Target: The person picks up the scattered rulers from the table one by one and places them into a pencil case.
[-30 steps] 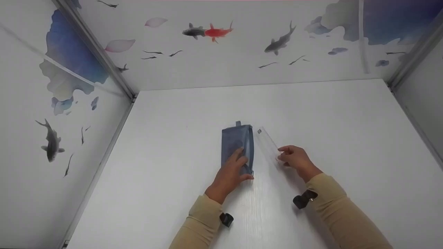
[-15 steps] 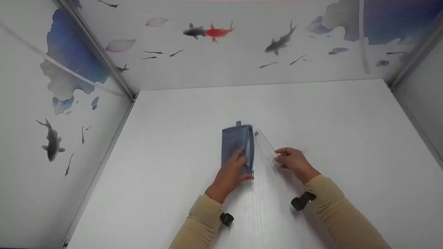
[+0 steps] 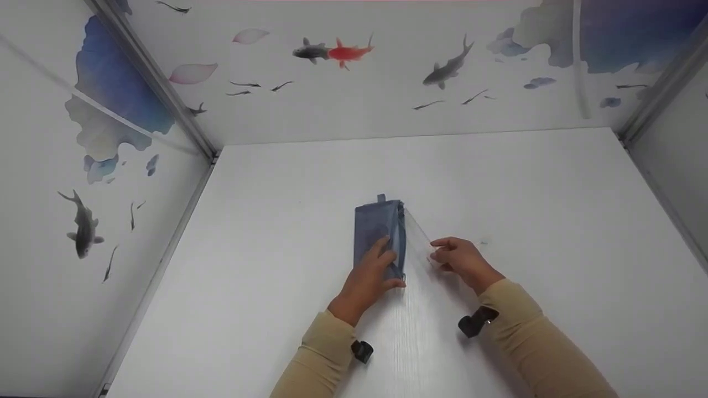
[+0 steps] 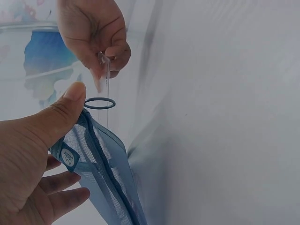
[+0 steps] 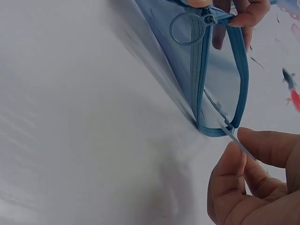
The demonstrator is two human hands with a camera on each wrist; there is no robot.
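A blue mesh zipper pouch (image 3: 379, 224) stands in the middle of the head view, its zipped mouth spread apart on the right side. My left hand (image 3: 368, 276) grips it, thumb near the zip ring (image 4: 100, 103) and fingers across on the other side. Between thumb and fingers, my right hand (image 3: 462, 260) pinches a clear ruler (image 3: 418, 228). In the right wrist view the ruler's (image 5: 238, 141) far end passes into the open mouth of the pouch (image 5: 242, 70); how deep is hard to tell through the mesh.
The white table (image 3: 265, 265) spreads around both hands. Printed panels, with fish (image 3: 348, 52) and blue shapes, stand at its back and left. A small faint mark (image 3: 484, 241) shows right of the right hand.
My right hand has moved left with the ruler, bringing its far end from beside the pouch to inside its mouth. The left hand and pouch have stayed nearly still.
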